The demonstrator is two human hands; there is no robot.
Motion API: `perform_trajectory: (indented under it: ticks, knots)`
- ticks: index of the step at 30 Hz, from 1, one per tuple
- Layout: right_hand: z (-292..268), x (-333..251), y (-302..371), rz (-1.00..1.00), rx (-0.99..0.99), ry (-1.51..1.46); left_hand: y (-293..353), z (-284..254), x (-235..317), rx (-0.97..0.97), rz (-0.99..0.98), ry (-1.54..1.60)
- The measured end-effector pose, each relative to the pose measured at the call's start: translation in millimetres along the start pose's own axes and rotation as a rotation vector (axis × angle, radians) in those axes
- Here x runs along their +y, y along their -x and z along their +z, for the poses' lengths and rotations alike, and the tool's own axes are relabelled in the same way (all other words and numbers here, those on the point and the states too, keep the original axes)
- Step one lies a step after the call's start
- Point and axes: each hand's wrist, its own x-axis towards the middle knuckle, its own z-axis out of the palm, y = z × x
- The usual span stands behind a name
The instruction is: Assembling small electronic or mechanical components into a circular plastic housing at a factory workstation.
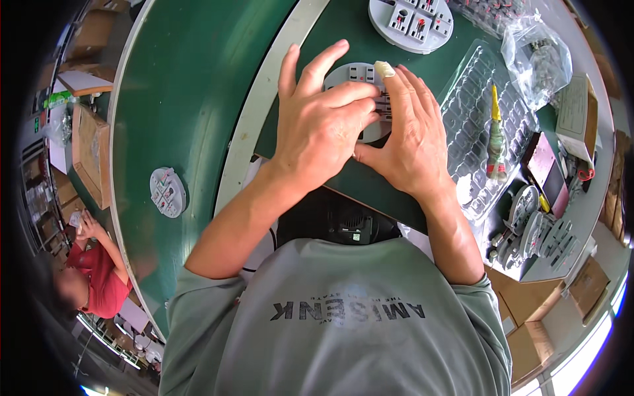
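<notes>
Both my hands are over a round light-grey plastic disc (360, 71) with small square blocks on its face. My left hand (317, 125) reaches in from the left. Its thumb and forefinger come together at the disc's middle, on something too small or hidden to name, while two other fingers stretch upward. Around the disc's right and near edge curls my right hand (415, 135), thumb at the near rim and fingers over the right side. A pale wrap (384, 69) covers one of its fingertips. My hands hide much of the disc.
A similar disc (411, 26) lies farther back; another (168, 192) sits on the green surface at left. To the right are a clear blister tray (462, 142), a yellow-tipped green tool (495, 132), plastic bags (538, 59), stacked discs (528, 221) and a carton (578, 119). A person in red (102, 277) works at far left.
</notes>
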Motion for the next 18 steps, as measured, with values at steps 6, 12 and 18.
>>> perform_trajectory:
  ticks: [6,12,18]
  knots:
    - [-3,-6,0,0.021,-0.033,-0.069,-10,-9,-2,-0.140,0.027,0.027]
    - [-14,-17,-4,-0.026,0.019,0.007,12,-9,19,0.015,-0.105,-0.050]
    - [-16,-20,1,-0.005,-0.043,0.032,-14,-19,-7,-0.111,0.198,-0.016]
